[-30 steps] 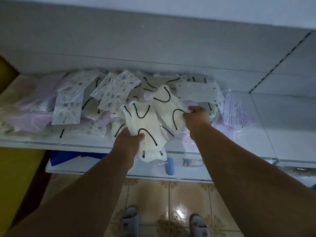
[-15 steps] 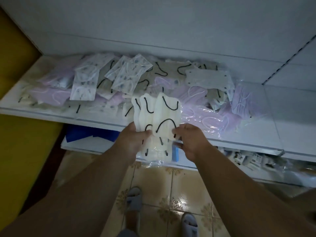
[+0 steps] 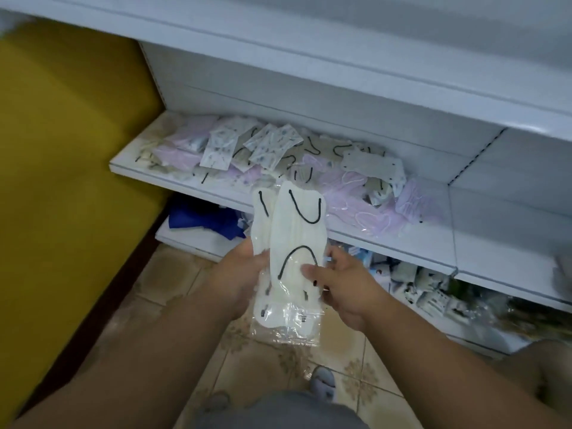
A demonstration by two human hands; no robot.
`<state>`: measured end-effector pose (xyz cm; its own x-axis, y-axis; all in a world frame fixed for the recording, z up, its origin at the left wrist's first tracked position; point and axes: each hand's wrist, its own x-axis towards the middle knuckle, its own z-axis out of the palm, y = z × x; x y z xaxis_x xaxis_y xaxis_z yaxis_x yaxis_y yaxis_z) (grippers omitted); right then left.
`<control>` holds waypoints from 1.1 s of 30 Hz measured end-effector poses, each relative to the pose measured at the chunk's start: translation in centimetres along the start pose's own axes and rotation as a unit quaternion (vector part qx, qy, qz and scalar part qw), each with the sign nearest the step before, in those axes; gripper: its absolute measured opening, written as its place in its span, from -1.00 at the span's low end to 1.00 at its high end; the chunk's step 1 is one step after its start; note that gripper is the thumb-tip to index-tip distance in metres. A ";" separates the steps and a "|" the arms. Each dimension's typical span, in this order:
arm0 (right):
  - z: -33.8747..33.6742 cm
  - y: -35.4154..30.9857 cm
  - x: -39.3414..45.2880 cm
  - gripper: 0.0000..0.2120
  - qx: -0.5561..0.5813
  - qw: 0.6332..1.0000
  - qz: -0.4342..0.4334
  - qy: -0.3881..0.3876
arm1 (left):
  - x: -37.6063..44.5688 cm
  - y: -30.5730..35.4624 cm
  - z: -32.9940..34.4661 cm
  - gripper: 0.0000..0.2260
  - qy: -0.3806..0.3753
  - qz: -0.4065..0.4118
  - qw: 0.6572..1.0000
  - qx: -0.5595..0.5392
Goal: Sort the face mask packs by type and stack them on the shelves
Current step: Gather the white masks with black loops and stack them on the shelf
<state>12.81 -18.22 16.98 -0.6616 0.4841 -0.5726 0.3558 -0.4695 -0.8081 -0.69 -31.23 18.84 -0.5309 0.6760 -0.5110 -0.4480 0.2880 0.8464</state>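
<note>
I hold a small bundle of white mask packs with black ear loops upright in front of me, clear of the shelf. My left hand grips the bundle from the left side. My right hand pinches its right edge, thumb on the front pack. Behind them the white shelf carries a mixed heap: pink mask packs, printed mask packs and more white ones with black loops.
A lower shelf holds blue packs at the left and small printed packets at the right. A yellow panel stands at the left. Tiled floor and my slippered foot are below. Another white shelf overhangs above.
The white packs came off the shelf heap and toward me, gathered into one bundle. My right hand left the heap and joined the bundle. The view has pulled back and tilted up.
</note>
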 end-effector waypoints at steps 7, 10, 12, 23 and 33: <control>8.7 -1.0 -4.8 -0.65 0.143 0.984 -0.025 0.102 | -4.3 2.9 -7.0 -0.74 -0.027 0.010 0.999 0.015; 11.5 -2.3 -6.0 -0.92 0.109 0.986 -0.072 0.106 | -6.0 5.4 -9.4 -0.85 -0.025 0.044 0.998 0.023; 13.1 -4.2 -6.7 -0.91 0.055 0.987 -0.116 0.097 | -6.8 7.3 -10.1 -0.85 -0.035 0.077 0.996 0.040; 15.3 -14.6 -4.6 -0.76 -0.042 0.969 -0.241 0.031 | -4.0 16.4 -9.8 -0.75 0.025 0.236 0.970 0.045; 17.9 -22.9 4.1 -0.82 -0.014 0.964 -0.215 0.158 | 3.6 23.9 -11.9 -0.81 0.061 0.224 0.972 0.035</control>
<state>-9.83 -18.67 35.67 -0.5201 0.8316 -0.1948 0.1148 -0.1579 -0.9808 -21.90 -29.99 35.47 -0.7443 0.6605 -0.0989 -0.1045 0.0311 0.9940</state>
